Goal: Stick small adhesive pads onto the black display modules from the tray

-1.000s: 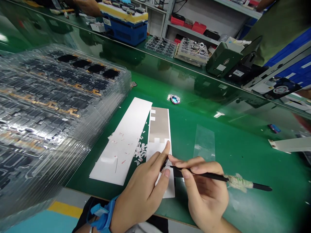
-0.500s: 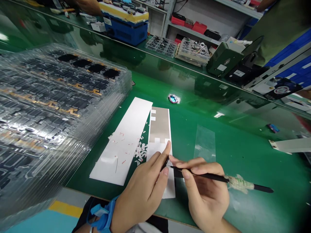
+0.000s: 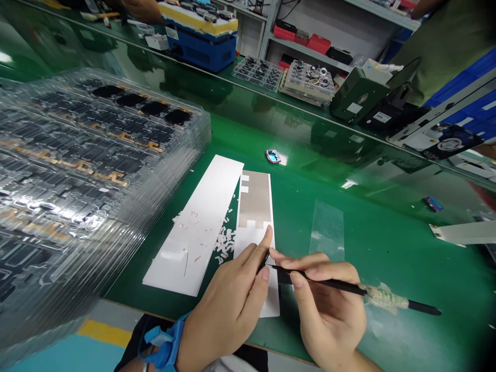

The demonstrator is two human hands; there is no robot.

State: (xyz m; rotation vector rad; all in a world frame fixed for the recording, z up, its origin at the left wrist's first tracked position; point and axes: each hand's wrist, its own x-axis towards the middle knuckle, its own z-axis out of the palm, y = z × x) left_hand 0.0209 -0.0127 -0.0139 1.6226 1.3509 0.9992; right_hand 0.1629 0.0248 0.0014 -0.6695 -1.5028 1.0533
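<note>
My left hand [image 3: 236, 294], a blue strap at its wrist, rests over a white-edged sheet with grey film [image 3: 256, 199]. Its forefinger stretches forward, and thumb and fingers close round a small dark piece [image 3: 264, 261], mostly hidden. Between thumb and fingers, my right hand [image 3: 333, 294] grips a slim black pointed tool [image 3: 341, 282], wrapped with pale tape near its back end. The tool's thin tip meets the dark piece at my left fingers; whether it is tweezers I cannot tell. A white sheet [image 3: 209, 196] with red and white scraps lies to the left.
Stacked clear trays [image 3: 155, 155] of dark screen parts fill the left side. White scraps [image 3: 225, 243] lie between the sheets. A clear film [image 3: 327, 227] and a small watch-like case [image 3: 273, 156] lie on the green table. A blue machine [image 3: 205, 51] stands behind.
The black tool's back end has swung slightly right and down. Both hands stay nearly where they were, at the same dark piece.
</note>
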